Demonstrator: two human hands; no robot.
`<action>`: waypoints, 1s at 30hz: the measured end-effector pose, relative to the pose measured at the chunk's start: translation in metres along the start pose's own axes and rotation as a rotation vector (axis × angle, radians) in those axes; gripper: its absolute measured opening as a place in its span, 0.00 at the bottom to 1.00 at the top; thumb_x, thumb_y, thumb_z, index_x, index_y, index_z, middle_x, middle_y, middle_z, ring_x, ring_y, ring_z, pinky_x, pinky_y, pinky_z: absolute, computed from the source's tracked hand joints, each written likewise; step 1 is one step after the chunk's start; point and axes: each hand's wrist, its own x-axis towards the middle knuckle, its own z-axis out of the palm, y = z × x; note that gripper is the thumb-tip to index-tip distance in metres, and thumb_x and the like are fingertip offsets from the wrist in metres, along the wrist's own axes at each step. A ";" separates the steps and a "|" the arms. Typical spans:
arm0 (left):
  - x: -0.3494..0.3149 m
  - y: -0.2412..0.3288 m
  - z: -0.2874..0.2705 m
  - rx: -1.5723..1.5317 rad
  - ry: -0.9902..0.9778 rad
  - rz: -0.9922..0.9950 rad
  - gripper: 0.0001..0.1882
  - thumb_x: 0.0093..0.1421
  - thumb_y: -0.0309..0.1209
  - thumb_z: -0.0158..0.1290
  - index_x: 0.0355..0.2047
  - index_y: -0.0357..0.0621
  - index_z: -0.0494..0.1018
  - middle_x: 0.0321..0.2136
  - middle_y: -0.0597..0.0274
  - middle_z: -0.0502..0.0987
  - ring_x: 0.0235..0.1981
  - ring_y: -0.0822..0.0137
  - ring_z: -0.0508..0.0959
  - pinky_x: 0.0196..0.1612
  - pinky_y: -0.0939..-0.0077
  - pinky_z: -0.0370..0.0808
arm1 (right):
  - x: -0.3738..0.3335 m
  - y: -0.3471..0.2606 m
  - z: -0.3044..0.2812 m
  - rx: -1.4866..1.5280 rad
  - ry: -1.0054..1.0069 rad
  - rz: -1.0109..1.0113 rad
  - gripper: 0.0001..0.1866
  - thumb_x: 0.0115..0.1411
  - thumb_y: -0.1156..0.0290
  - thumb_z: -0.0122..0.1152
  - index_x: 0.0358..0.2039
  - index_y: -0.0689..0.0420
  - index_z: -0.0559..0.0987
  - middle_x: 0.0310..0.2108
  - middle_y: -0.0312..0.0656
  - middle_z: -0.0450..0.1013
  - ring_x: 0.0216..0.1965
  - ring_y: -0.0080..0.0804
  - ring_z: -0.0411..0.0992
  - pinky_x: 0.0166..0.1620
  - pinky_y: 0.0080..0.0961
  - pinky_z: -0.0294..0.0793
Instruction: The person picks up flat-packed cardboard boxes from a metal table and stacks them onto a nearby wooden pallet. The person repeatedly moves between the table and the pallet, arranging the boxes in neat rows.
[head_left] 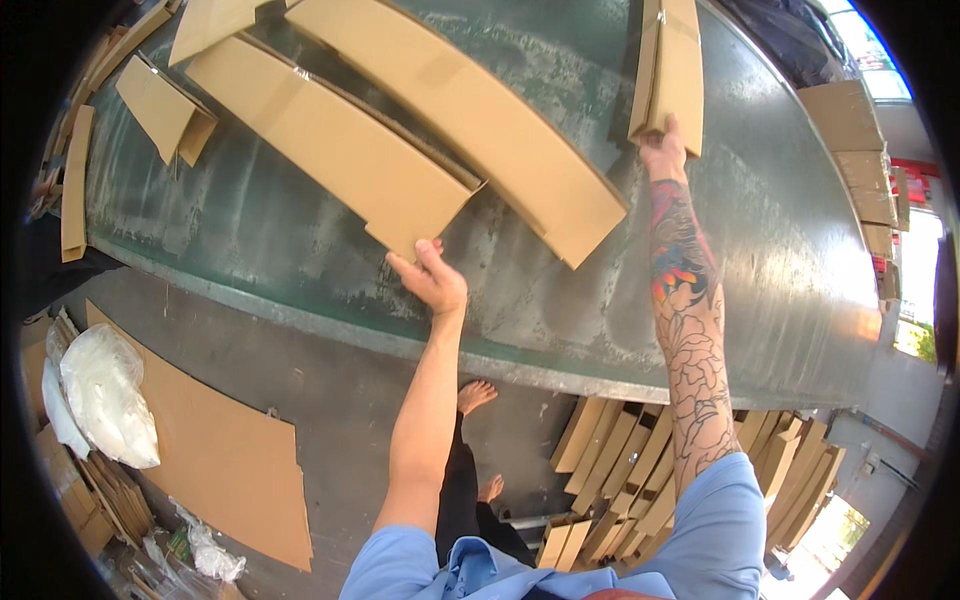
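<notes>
Presently: left hand point(432, 275), fingers spread, touching near edge of flat cardboard blank point(330, 155) on green worktop point(780, 250); right hand point(662, 152), fingers pinching folded cardboard piece point(670, 65) farther back, well apart.

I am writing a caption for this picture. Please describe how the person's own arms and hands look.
Both arms wear short light-blue sleeves and are bare below them. The right forearm carries tattoos: line-drawn flowers, then a patch in red, orange and blue nearer the wrist. The left hand and right hand have no gloves.

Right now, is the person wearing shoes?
No, both bare feet show on the grey floor below the table.
</notes>
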 end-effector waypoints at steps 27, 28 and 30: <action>-0.021 0.085 -0.170 0.619 -0.374 -0.210 0.30 0.67 0.56 0.53 0.33 0.35 0.75 0.32 0.53 0.80 0.37 0.64 0.79 0.45 0.66 0.75 | -0.271 -0.010 -0.187 -0.395 -0.703 0.144 0.27 0.63 0.72 0.58 0.62 0.63 0.70 0.62 0.41 0.71 0.64 0.35 0.68 0.69 0.38 0.61; -0.001 0.082 -0.165 0.608 -0.347 -0.159 0.31 0.67 0.56 0.54 0.40 0.33 0.75 0.38 0.52 0.80 0.42 0.63 0.78 0.49 0.67 0.74 | -0.288 -0.002 -0.186 -0.431 -0.755 0.051 0.28 0.61 0.73 0.58 0.63 0.64 0.69 0.62 0.41 0.71 0.65 0.36 0.68 0.70 0.38 0.60; 0.034 0.084 -0.130 0.326 -0.439 -0.215 0.32 0.66 0.52 0.57 0.50 0.29 0.74 0.46 0.52 0.80 0.46 0.62 0.78 0.52 0.68 0.73 | -0.303 -0.001 -0.177 -0.680 -0.622 -0.137 0.29 0.57 0.73 0.65 0.59 0.66 0.73 0.56 0.42 0.77 0.58 0.35 0.74 0.62 0.33 0.69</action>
